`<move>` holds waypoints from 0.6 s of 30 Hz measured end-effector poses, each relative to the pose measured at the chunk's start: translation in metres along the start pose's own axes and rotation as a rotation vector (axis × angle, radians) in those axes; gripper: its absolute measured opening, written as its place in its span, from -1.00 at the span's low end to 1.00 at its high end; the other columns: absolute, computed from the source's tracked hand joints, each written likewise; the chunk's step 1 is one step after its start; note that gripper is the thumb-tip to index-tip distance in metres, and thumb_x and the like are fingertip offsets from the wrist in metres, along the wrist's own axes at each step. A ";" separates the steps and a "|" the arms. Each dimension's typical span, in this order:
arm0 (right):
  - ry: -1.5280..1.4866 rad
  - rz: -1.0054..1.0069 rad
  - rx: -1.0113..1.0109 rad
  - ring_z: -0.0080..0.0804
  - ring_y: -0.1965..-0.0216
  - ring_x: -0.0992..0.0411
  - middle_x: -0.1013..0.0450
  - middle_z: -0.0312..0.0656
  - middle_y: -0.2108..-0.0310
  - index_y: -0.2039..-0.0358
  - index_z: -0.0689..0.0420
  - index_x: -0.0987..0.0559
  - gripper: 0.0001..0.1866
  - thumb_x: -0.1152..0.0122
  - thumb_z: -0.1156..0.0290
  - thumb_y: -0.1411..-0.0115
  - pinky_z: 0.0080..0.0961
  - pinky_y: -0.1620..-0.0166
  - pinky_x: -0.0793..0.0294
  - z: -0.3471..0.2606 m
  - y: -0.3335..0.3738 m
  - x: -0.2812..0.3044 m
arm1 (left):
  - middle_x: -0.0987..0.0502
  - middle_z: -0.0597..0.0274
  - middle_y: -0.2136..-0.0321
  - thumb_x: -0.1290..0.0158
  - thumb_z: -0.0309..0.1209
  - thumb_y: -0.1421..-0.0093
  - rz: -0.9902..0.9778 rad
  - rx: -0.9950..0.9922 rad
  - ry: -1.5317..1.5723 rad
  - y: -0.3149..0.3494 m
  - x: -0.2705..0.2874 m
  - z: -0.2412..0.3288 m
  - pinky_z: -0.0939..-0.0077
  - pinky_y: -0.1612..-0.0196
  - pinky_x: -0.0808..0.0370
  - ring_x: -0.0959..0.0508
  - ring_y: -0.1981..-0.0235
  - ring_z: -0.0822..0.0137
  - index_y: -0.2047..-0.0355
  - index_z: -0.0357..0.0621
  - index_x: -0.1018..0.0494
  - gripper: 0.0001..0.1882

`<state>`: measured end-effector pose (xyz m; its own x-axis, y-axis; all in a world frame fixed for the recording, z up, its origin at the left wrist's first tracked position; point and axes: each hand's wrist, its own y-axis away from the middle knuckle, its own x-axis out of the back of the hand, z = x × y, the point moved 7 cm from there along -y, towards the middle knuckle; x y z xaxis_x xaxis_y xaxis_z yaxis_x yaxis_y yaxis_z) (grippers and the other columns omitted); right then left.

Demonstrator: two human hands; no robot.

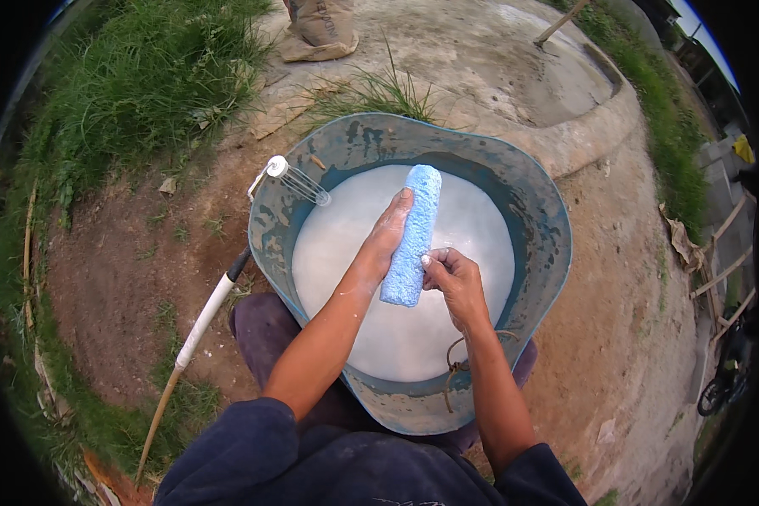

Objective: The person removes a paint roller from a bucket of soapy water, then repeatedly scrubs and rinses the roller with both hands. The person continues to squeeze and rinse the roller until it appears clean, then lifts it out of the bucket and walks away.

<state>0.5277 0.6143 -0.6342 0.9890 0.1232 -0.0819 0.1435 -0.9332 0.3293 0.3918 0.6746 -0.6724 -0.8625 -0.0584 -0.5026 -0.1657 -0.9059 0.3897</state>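
A light-blue fuzzy paint roller cover (414, 228) is held tilted above a blue tub (541, 211) of white liquid (337, 253). My left hand (389, 226) wraps around its left side, thumb on top. Lower down, the thumb and fingertips of my right hand (455, 282) pinch at the cover's right edge; white residue marks the fingers. At the tub's left rim rests a bare wire-cage roller frame (302, 182), its cage tipped inward over the liquid. A pole with a white sleeve (207, 320) leans beside the tub, its dark upper end against the wall.
The tub stands between my knees on bare dirt (126, 278). Beyond it are a grass tuft (379, 97), a brown paper sack (322, 29) and a concrete slab (481, 51) with a raised edge. A knotted cord (455, 368) hangs at the near rim.
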 end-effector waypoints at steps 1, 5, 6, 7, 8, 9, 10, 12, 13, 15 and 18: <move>0.083 -0.004 0.096 -0.51 0.40 -0.50 -0.52 -0.16 0.34 0.15 0.34 -0.59 -0.77 -0.30 0.43 -0.28 -0.56 0.30 -0.53 -0.004 0.002 -0.002 | -0.48 0.23 0.16 0.12 0.25 -0.41 -0.018 -0.005 -0.011 -0.002 0.000 0.000 0.48 0.23 -0.56 -0.50 0.26 0.43 -0.32 -0.07 -0.28 -0.26; 0.373 0.067 0.420 -0.49 0.34 -0.54 -0.43 -0.16 0.14 0.18 0.29 -0.59 -0.83 -0.31 0.62 -0.20 -0.54 0.27 -0.60 -0.019 0.023 -0.010 | -0.49 0.21 0.12 0.14 0.26 -0.41 -0.007 -0.007 -0.036 -0.006 0.004 -0.001 0.46 0.20 -0.57 -0.52 0.20 0.41 -0.34 -0.08 -0.27 -0.24; 0.426 0.064 0.480 -0.49 0.32 -0.54 -0.42 -0.16 0.13 0.20 0.30 -0.59 -0.83 -0.32 0.63 -0.19 -0.54 0.26 -0.61 -0.023 0.028 -0.013 | -0.49 0.21 0.12 0.14 0.26 -0.41 -0.001 0.005 -0.038 -0.006 0.004 -0.002 0.46 0.19 -0.57 -0.53 0.19 0.41 -0.34 -0.08 -0.27 -0.24; 0.479 0.062 0.539 -0.49 0.31 -0.54 -0.41 -0.16 0.12 0.21 0.31 -0.58 -0.83 -0.33 0.65 -0.17 -0.55 0.24 -0.62 -0.028 0.032 -0.015 | -0.49 0.20 0.11 0.14 0.25 -0.41 0.005 0.017 -0.040 -0.006 0.004 -0.002 0.46 0.19 -0.58 -0.53 0.19 0.41 -0.34 -0.08 -0.27 -0.24; 0.501 0.052 0.534 -0.47 0.31 -0.55 -0.41 -0.15 0.12 0.21 0.31 -0.60 -0.83 -0.34 0.65 -0.16 -0.53 0.24 -0.63 -0.029 0.034 -0.015 | -0.49 0.20 0.11 0.15 0.25 -0.42 0.001 0.004 -0.039 -0.005 0.003 -0.001 0.46 0.19 -0.58 -0.53 0.19 0.41 -0.34 -0.08 -0.27 -0.25; 0.524 0.042 0.529 -0.45 0.30 -0.56 -0.41 -0.14 0.11 0.22 0.31 -0.61 -0.83 -0.35 0.64 -0.15 -0.52 0.24 -0.65 -0.032 0.034 -0.015 | -0.49 0.20 0.11 0.16 0.25 -0.42 -0.003 -0.008 -0.038 -0.004 0.002 0.000 0.46 0.19 -0.58 -0.53 0.19 0.41 -0.34 -0.08 -0.27 -0.25; 0.527 0.044 0.543 -0.43 0.30 -0.57 -0.42 -0.13 0.10 0.22 0.31 -0.63 -0.83 -0.36 0.64 -0.14 -0.50 0.23 -0.66 -0.036 0.035 -0.015 | -0.49 0.20 0.11 0.17 0.25 -0.42 -0.012 -0.023 -0.044 -0.003 0.000 0.001 0.46 0.19 -0.58 -0.53 0.19 0.41 -0.33 -0.08 -0.27 -0.25; 0.502 0.018 0.432 -0.41 0.29 -0.58 -0.43 -0.13 0.10 0.20 0.31 -0.65 -0.80 -0.38 0.62 -0.13 -0.49 0.23 -0.66 -0.036 0.030 -0.013 | -0.49 0.21 0.11 0.18 0.24 -0.43 0.026 0.003 -0.052 -0.001 0.002 0.001 0.46 0.19 -0.58 -0.53 0.19 0.41 -0.33 -0.07 -0.26 -0.27; 0.480 0.012 0.386 -0.40 0.29 -0.59 -0.44 -0.13 0.09 0.19 0.31 -0.66 -0.79 -0.39 0.62 -0.12 -0.49 0.23 -0.66 -0.036 0.027 -0.012 | -0.49 0.22 0.11 0.19 0.23 -0.44 0.019 -0.005 -0.067 -0.001 0.001 0.003 0.46 0.19 -0.58 -0.53 0.19 0.41 -0.33 -0.07 -0.26 -0.27; 0.548 -0.013 0.394 -0.37 0.29 -0.60 -0.47 -0.11 0.11 0.18 0.32 -0.67 -0.77 -0.40 0.59 -0.12 -0.47 0.22 -0.65 -0.042 0.025 -0.014 | -0.48 0.21 0.11 0.19 0.23 -0.44 0.024 -0.021 -0.079 0.001 0.000 0.006 0.46 0.19 -0.58 -0.53 0.19 0.40 -0.33 -0.06 -0.25 -0.28; 0.625 -0.038 0.373 -0.32 0.30 -0.60 -0.51 -0.08 0.16 0.19 0.33 -0.67 -0.77 -0.41 0.57 -0.12 -0.45 0.21 -0.63 -0.046 0.021 -0.014 | -0.48 0.20 0.09 0.19 0.23 -0.44 0.007 -0.043 -0.101 0.002 -0.003 0.012 0.46 0.16 -0.58 -0.53 0.16 0.38 -0.36 -0.06 -0.22 -0.27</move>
<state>0.5180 0.6087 -0.5834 0.8353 0.2235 0.5023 0.2667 -0.9637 -0.0148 0.3882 0.6776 -0.6611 -0.9078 -0.0238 -0.4188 -0.1409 -0.9231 0.3579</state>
